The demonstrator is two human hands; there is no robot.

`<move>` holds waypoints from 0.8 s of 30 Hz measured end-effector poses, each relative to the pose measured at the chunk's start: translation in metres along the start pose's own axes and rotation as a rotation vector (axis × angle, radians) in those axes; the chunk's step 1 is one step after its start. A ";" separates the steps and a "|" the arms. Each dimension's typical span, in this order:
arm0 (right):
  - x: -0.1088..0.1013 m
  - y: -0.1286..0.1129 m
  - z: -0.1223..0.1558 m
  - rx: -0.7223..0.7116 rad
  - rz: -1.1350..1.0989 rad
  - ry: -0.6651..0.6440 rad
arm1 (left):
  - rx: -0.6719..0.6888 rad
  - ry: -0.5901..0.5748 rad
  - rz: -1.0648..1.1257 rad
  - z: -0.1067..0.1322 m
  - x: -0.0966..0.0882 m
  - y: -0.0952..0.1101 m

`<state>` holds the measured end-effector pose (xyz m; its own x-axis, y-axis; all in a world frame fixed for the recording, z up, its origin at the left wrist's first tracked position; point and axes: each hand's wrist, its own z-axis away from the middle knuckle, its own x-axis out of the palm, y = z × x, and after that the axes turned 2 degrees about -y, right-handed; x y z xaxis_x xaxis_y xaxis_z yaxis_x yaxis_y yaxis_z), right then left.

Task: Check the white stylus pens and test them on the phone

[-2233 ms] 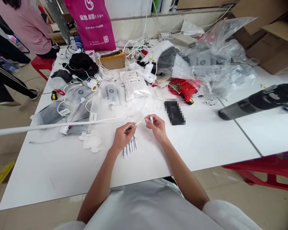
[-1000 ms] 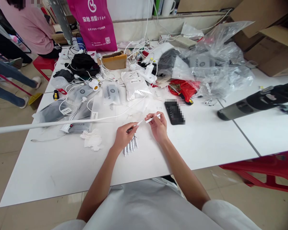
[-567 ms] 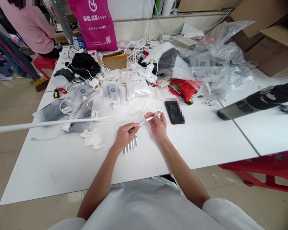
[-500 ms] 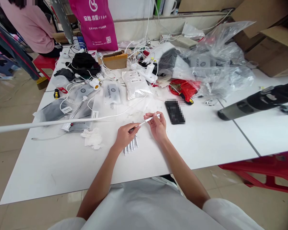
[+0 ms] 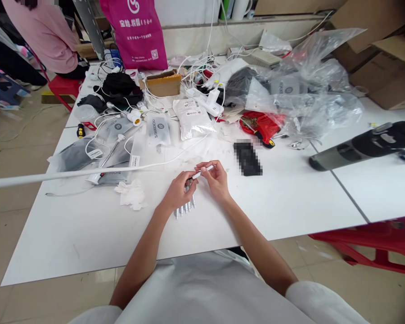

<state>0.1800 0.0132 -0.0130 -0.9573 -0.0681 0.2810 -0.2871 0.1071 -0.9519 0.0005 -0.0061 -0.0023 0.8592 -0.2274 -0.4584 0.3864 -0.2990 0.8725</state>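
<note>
Left hand and right hand had fingertips pinched on a white rod, just above a row of rods on the table.

Two hands, the left hand and the right hand, share one slim white tube, and about five more white tubes lie bunched below them, too tight to count exactly. Nearby there is one pixelated black phone, one magenta tote bag, one handheld vacuum, one co-worker — and two red stools, one red stool at far left, another red stool at right.
</note>
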 end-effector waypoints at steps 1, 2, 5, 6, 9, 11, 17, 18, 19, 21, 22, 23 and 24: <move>-0.001 0.000 0.000 -0.013 0.014 0.004 | 0.004 -0.030 0.014 0.000 -0.001 0.000; -0.002 0.001 0.000 -0.020 0.034 0.011 | 0.004 -0.048 0.018 0.001 -0.002 -0.001; -0.006 0.005 -0.003 -0.032 0.116 0.043 | 0.039 -0.040 -0.007 -0.002 -0.003 -0.003; -0.008 0.006 -0.004 -0.034 0.138 0.055 | 0.068 -0.017 -0.011 -0.004 -0.003 -0.004; -0.014 0.010 -0.006 -0.025 0.176 0.092 | 0.107 0.090 0.037 -0.008 -0.003 -0.007; -0.017 0.010 -0.007 -0.008 0.214 0.105 | 0.080 0.155 0.061 -0.010 -0.005 -0.008; -0.016 0.002 -0.006 0.040 0.302 0.100 | 0.073 0.142 0.009 -0.010 -0.012 -0.005; -0.016 0.001 -0.006 0.040 0.304 0.107 | 0.074 0.144 0.006 -0.010 -0.013 -0.004; -0.015 0.001 -0.006 0.038 0.305 0.114 | 0.076 0.150 0.002 -0.009 -0.013 -0.004; -0.015 0.001 -0.005 0.027 0.312 0.125 | 0.083 0.160 -0.005 -0.009 -0.012 -0.003; -0.015 0.001 -0.005 0.021 0.319 0.125 | 0.088 0.162 -0.008 -0.009 -0.012 -0.002; -0.015 0.001 -0.005 0.019 0.327 0.124 | 0.093 0.162 -0.010 -0.009 -0.011 -0.002; -0.015 0.001 -0.005 0.021 0.335 0.121 | 0.096 0.161 -0.012 -0.008 -0.010 -0.002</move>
<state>0.1939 0.0190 -0.0178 -0.9957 0.0853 -0.0361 0.0432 0.0826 -0.9956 -0.0062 0.0045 0.0025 0.9004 -0.0745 -0.4287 0.3695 -0.3893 0.8437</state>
